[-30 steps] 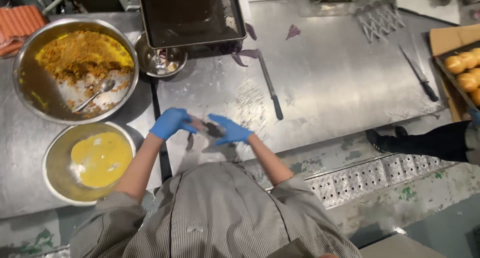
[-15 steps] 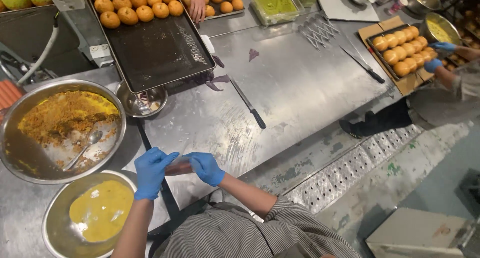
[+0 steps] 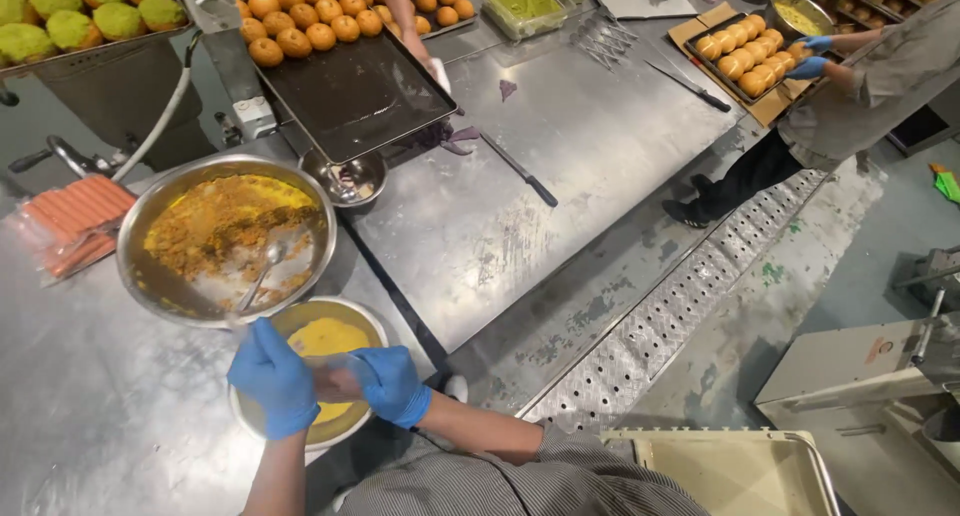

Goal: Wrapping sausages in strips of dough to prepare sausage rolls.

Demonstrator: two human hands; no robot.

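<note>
Both my hands wear blue gloves. My left hand and my right hand are pressed together on a small pale-brown food piece, which is blurred and mostly hidden by the fingers. They hover over a small steel bowl of yellow liquid at the near edge of the steel table. Just beyond it stands a large steel bowl with orange-brown mix and a spoon in it.
A black tray with fried balls lies behind, and a small steel bowl sits in front of it. Sausages lie at left and a knife mid-table. A co-worker handles buns at right. Another person's hand reaches in at the top.
My hands, still together on the food piece, have shifted left and now sit over the yellow bowl. The view has swung up and right, showing more of the table and the co-worker.
</note>
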